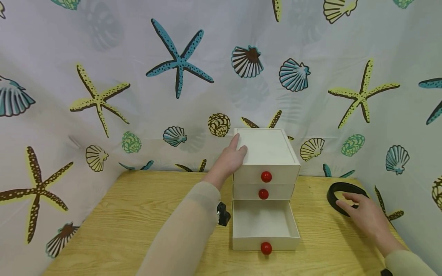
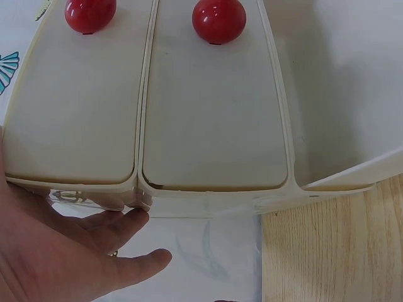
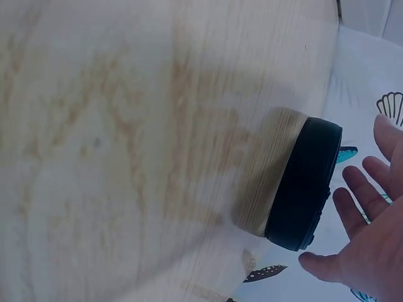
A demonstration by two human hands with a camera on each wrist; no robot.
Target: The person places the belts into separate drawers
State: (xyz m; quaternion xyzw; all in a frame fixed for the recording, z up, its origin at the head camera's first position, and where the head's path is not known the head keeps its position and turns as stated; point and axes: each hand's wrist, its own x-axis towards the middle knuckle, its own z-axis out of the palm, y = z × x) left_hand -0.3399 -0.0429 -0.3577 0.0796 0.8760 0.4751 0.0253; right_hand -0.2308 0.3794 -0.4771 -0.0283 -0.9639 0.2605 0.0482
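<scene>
A small white drawer cabinet [image 1: 266,147] with three drawers and red round knobs stands on the wooden table. Its bottom drawer [image 1: 266,243] is pulled out and bare inside; the upper two are closed. My left hand [image 1: 236,155] rests against the cabinet's upper left edge, index finger extended along the top; in the left wrist view its fingers touch the side wall [image 2: 208,204]. On the right lies a black band [image 1: 333,197] looped into a ring, like a rolled belt. My right hand [image 1: 367,212] reaches over its near right side, fingers spread and thumb apart.
Wood-grain table [image 1: 155,207] extends to both sides of the cabinet. A hanging cloth [image 1: 193,107] printed with starfish and shells encloses the table at the back and on both sides, close behind the cabinet and close to the band.
</scene>
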